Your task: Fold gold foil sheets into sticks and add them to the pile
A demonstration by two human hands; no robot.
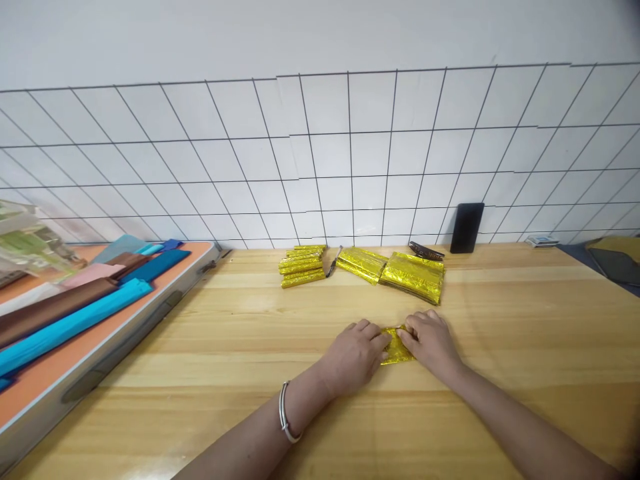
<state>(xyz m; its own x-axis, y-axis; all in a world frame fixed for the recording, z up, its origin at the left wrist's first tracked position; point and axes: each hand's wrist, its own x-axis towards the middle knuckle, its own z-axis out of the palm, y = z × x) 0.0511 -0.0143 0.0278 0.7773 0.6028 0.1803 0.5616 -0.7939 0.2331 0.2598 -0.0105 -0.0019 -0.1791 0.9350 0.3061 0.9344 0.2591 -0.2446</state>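
A small sheet of shiny gold foil paper [399, 348] lies on the wooden table between my hands. My left hand [356, 357], with a silver bangle on its wrist, presses the sheet's left side with curled fingers. On the right side my right hand [431, 340] pinches the sheet near its far edge. My fingers hide both ends of the sheet. Farther back sit a pile of rolled gold foil strips [302, 265], a flat gold foil stack [361, 264] and a thicker gold foil stack [414, 276].
A pen [333, 263] lies beside the rolls. A dark curved object [426, 251] rests behind the thicker stack. A black phone-like slab [467, 228] leans on the tiled wall. At left, an orange-topped board [165, 283] carries colored paper rolls [75, 327].
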